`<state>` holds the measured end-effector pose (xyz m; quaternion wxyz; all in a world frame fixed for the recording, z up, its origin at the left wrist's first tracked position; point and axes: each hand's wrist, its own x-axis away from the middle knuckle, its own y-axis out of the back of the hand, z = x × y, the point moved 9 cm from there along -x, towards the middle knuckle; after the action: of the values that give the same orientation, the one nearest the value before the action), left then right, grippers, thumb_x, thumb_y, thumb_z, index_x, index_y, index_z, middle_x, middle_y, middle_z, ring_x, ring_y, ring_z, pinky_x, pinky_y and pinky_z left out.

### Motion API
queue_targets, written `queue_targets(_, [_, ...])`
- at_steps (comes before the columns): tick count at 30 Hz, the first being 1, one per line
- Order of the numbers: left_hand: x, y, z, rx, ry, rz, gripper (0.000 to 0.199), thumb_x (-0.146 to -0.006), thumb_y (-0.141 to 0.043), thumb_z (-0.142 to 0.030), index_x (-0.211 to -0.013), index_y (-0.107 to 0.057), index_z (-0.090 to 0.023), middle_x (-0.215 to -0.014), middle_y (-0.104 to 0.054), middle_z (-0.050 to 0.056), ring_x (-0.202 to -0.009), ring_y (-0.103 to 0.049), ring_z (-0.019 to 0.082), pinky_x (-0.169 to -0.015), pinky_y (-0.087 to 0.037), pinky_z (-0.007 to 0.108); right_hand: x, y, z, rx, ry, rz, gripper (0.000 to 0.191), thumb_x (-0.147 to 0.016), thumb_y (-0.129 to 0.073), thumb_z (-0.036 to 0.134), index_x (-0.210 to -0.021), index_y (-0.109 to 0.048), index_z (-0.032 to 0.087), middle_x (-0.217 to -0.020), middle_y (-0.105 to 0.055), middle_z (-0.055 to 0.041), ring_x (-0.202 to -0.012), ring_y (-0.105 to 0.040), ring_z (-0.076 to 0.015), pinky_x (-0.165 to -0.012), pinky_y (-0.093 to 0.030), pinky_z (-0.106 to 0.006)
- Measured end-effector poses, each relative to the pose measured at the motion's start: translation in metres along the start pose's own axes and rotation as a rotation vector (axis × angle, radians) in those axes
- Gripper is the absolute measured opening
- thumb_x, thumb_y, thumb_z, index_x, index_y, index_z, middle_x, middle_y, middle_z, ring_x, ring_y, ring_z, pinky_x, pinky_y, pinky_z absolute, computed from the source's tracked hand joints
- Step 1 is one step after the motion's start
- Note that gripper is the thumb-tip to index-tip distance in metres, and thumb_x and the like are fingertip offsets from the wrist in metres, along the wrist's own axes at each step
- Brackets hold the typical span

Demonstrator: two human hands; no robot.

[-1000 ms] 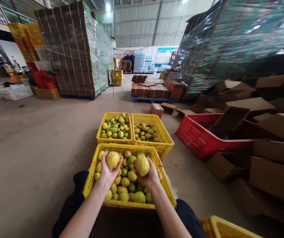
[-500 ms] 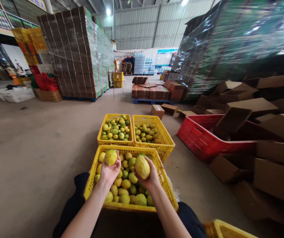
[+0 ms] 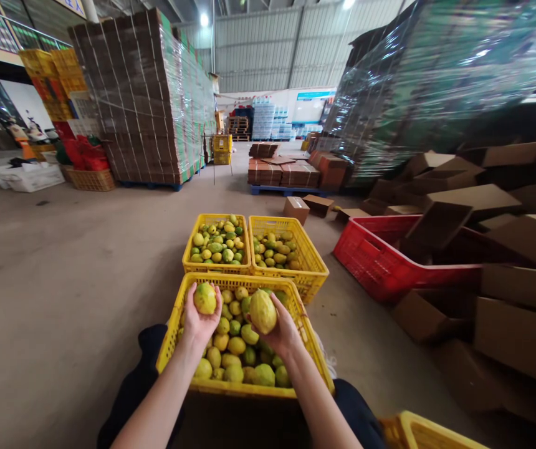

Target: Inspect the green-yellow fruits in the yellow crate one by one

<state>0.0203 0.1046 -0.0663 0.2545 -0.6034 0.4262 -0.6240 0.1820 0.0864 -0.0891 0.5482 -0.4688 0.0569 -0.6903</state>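
Observation:
Over the near yellow crate [image 3: 244, 391], my left hand [image 3: 199, 321] cups a round green-and-yellow lemon [image 3: 205, 299], palm up with the fingers curled about its sides. My right hand [image 3: 283, 330] grips a larger, oval, ridged pale-yellow lemon [image 3: 263, 312] from its right side. Both fruits are held apart, above the many yellow and green lemons [image 3: 237, 345] lying in the crate. The crate stands between my knees, and my forearms cross its near edge and hide part of its contents.
Two more yellow crates of such fruit stand just beyond, a left one [image 3: 216, 269] and a right one [image 3: 312, 274]. A red crate [image 3: 366, 255] and loose cardboard boxes [image 3: 520, 337] lie to the right. Another yellow crate [image 3: 429, 433] edges in at bottom right. Wrapped pallets [image 3: 128, 106] rise behind.
My left hand has turned palm-up and shifted slightly left with its lemon. My right hand has moved a little left and tilted its lemon. Both lemons stay held.

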Motion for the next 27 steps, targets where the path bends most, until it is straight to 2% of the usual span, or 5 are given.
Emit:
queue_targets(6, [-0.001, 0.000, -0.003, 0.017, 0.014, -0.033, 0.022, -0.097, -0.047, -0.027, -0.103, -0.063, -0.013, -0.082, -0.068, 0.007, -0.074, -0.070, 0.017, -0.056, -0.060, 0.023, 0.005, -0.001, -0.001, -0.022, 0.017, 0.002, 0.027, -0.089, -0.064, 0.043, -0.095, -0.065, 0.017, -0.068, -0.073, -0.0045, -0.054, -0.069, -0.0189, -0.042, -0.048, -0.024])
queue_targets(10, [-0.004, 0.005, 0.000, -0.060, -0.009, -0.096, 0.024, -0.097, -0.045, -0.023, -0.111, -0.063, -0.015, -0.080, -0.068, 0.006, -0.072, -0.070, 0.019, -0.056, -0.060, 0.028, 0.004, -0.002, -0.005, -0.056, -0.014, 0.003, 0.025, -0.091, -0.059, 0.041, -0.091, -0.064, 0.016, -0.067, -0.072, -0.0057, -0.051, -0.067, -0.0183, -0.039, -0.047, -0.024])
queue_targets(16, [-0.007, 0.014, 0.008, -0.120, 0.043, -0.129, 0.030, -0.096, -0.041, -0.020, -0.119, -0.060, -0.014, -0.084, -0.068, 0.008, -0.075, -0.069, 0.021, -0.058, -0.059, 0.030, 0.005, 0.010, -0.001, -0.052, 0.029, -0.161, 0.012, -0.087, -0.066, 0.030, -0.090, -0.065, 0.019, -0.062, -0.069, 0.0005, -0.048, -0.062, -0.0147, -0.044, -0.050, -0.025])
queue_targets(22, [-0.005, 0.011, -0.002, -0.066, -0.011, -0.058, 0.042, -0.094, -0.046, -0.045, -0.115, -0.061, -0.013, -0.087, -0.067, 0.011, -0.076, -0.068, 0.022, -0.054, -0.056, 0.028, 0.004, 0.005, -0.009, -0.061, -0.055, -0.092, 0.032, -0.092, -0.054, 0.046, -0.081, -0.063, 0.017, -0.056, -0.066, -0.0040, -0.049, -0.063, -0.0181, -0.045, -0.049, -0.026])
queue_targets(27, [-0.003, 0.011, -0.021, -0.069, -0.168, -0.131, 0.016, -0.090, -0.058, -0.029, -0.101, -0.062, -0.017, -0.087, -0.066, 0.006, -0.077, -0.068, 0.017, -0.065, -0.060, 0.027, -0.001, 0.004, -0.003, -0.107, -0.022, -0.034, 0.034, -0.094, -0.046, 0.045, -0.080, -0.063, 0.018, -0.057, -0.068, -0.0056, -0.044, -0.059, -0.0167, -0.038, -0.040, -0.023])
